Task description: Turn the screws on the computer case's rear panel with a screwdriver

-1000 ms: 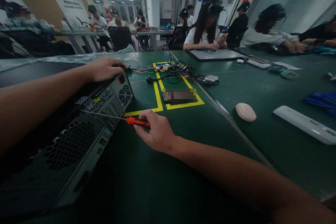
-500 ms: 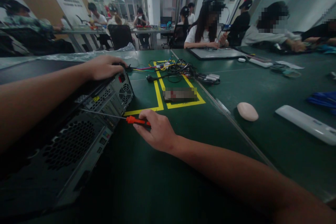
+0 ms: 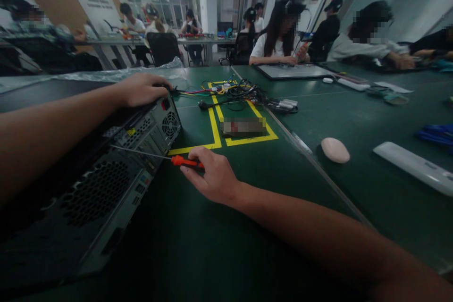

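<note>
A desktop computer case (image 3: 145, 134) stands at the left, its rear panel of vents and ports facing toward me. My left hand (image 3: 146, 89) lies across the top rear corner of the case and grips its edge; the far fingertips are partly hidden. In my right hand (image 3: 212, 174) is a screwdriver (image 3: 182, 161) with an orange and black handle, held between thumb and fingers. Its long thin shaft points left, and the tip meets the rear panel just above the large honeycomb vent (image 3: 97, 193), near the case's upper edge.
Beyond the case lies a tangle of cables (image 3: 247, 92) by yellow tape markings. A blurred-out flat box (image 3: 244, 127) sits inside the tape. Rightward are a pale pink mouse (image 3: 335, 150) and a long white device (image 3: 414, 167). Several people work behind, one at a flat panel (image 3: 293, 71).
Both hands, the case and the screwdriver hold nearly the same positions. The whole view has shifted very slightly.
</note>
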### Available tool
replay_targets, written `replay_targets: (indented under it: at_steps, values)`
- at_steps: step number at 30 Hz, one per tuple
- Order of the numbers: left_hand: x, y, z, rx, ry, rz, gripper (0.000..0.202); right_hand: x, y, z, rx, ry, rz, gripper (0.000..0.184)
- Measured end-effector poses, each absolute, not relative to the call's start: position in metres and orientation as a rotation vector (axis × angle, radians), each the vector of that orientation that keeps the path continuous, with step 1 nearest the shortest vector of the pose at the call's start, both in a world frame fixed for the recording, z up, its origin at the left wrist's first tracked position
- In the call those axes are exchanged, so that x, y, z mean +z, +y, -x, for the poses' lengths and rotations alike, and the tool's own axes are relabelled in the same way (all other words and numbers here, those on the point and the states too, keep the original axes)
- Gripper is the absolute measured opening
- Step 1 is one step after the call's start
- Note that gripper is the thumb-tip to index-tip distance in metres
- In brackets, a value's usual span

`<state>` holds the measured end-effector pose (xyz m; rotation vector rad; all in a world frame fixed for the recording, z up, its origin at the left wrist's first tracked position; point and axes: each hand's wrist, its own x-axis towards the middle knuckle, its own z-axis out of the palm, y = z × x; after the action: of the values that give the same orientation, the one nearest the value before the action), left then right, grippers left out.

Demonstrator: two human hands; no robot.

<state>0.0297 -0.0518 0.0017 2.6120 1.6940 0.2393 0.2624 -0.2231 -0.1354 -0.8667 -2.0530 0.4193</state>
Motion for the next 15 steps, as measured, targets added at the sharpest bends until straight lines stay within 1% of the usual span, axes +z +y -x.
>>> replay_targets:
  at_steps: [15]
  values:
    - [0.0023,-0.0523,-0.0310,0.234,1.707,-2.612,0.073,-0.1323,-0.2248,-0.2620,0.401,-2.032,0.869,0.022]
